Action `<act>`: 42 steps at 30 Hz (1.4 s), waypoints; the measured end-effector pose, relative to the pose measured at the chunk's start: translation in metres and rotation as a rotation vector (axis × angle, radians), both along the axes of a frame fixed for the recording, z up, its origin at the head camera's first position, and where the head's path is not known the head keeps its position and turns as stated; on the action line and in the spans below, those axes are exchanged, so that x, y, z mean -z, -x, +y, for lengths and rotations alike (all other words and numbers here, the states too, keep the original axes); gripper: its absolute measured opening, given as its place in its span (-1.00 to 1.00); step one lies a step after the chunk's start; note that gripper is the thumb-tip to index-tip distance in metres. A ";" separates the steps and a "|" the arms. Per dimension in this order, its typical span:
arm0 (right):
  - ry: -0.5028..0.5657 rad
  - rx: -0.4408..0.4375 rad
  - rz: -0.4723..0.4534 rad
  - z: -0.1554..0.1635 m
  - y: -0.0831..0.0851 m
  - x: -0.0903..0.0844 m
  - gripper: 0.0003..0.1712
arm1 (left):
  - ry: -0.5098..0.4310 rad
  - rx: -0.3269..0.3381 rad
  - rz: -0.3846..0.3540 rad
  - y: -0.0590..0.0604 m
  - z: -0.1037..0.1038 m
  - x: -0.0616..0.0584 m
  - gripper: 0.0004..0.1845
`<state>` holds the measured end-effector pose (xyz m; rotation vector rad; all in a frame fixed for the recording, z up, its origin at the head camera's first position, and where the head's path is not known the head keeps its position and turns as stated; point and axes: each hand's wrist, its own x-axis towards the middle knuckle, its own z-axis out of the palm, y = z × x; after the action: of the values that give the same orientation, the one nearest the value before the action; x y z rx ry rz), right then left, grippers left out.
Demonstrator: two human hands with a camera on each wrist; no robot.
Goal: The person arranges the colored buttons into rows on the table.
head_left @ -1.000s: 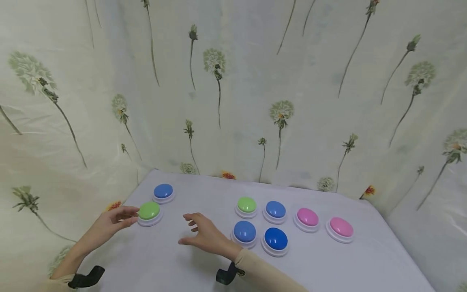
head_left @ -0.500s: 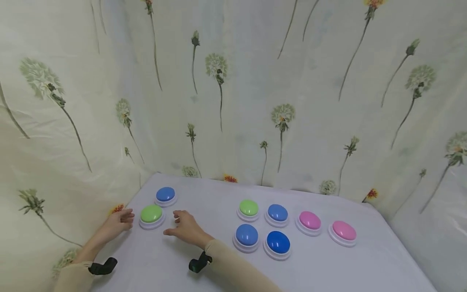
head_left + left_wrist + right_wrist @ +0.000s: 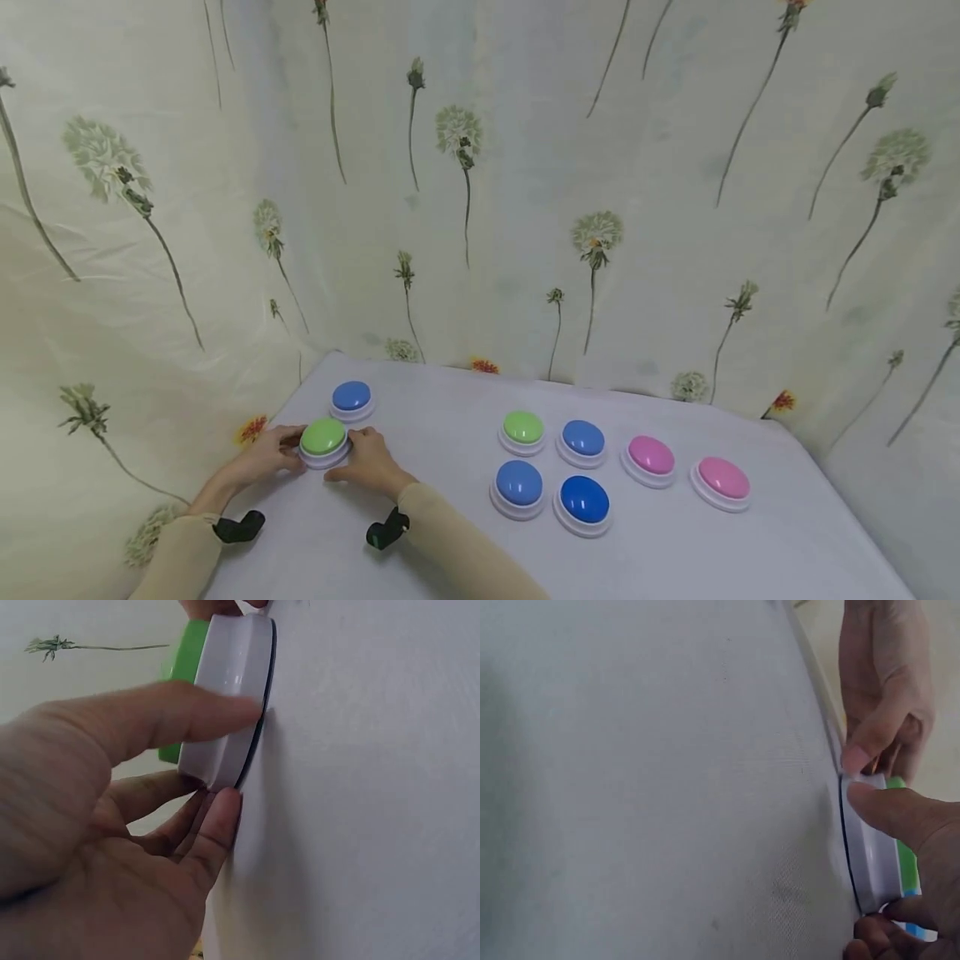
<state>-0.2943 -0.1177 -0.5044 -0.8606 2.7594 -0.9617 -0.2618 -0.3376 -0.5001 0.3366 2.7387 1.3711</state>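
A green push button with a round white base sits at the left of the white table, with both hands round it. My left hand grips its left side; in the left wrist view the thumb lies across the white base and the fingers curl under the rim. From the right side, my right hand grips the same base; the right wrist view has its thumb on the base and its fingertips at the opposite edge. A blue push button stands just behind.
To the right, another green push button stands beside several blue ones, the darkest blue button nearest the front. Two pink buttons, one of them a far-right pink button, stand beyond. A dandelion-print curtain hangs behind the table.
My right hand has moved left to the green button's right side. The left hand first drew slightly away from the button, then closed in on its left side.
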 end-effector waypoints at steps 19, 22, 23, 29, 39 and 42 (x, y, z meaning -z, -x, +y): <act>0.188 0.004 0.039 0.011 0.001 0.002 -0.48 | 0.001 -0.045 0.002 -0.001 0.008 -0.001 -0.24; 0.186 0.005 0.015 0.015 0.000 -0.001 -0.47 | -0.011 -0.043 -0.007 0.000 0.009 -0.002 -0.25; 0.180 0.004 0.012 0.017 0.000 -0.002 -0.46 | -0.014 -0.042 -0.009 -0.001 0.011 -0.003 -0.25; 0.176 -0.037 0.035 0.032 0.000 -0.012 -0.45 | -0.002 -0.032 0.014 -0.004 0.025 -0.011 -0.29; 0.265 -0.097 0.055 0.083 -0.018 -0.036 -0.44 | 0.013 0.027 0.103 -0.017 0.065 -0.030 -0.29; 0.272 -0.091 0.046 0.102 -0.025 -0.041 -0.42 | 0.016 0.041 0.114 -0.021 0.081 -0.035 -0.29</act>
<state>-0.2691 -0.0153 -0.4630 -1.0478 2.6370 -1.3360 -0.2409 -0.2567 -0.4655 0.4818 2.8145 1.3609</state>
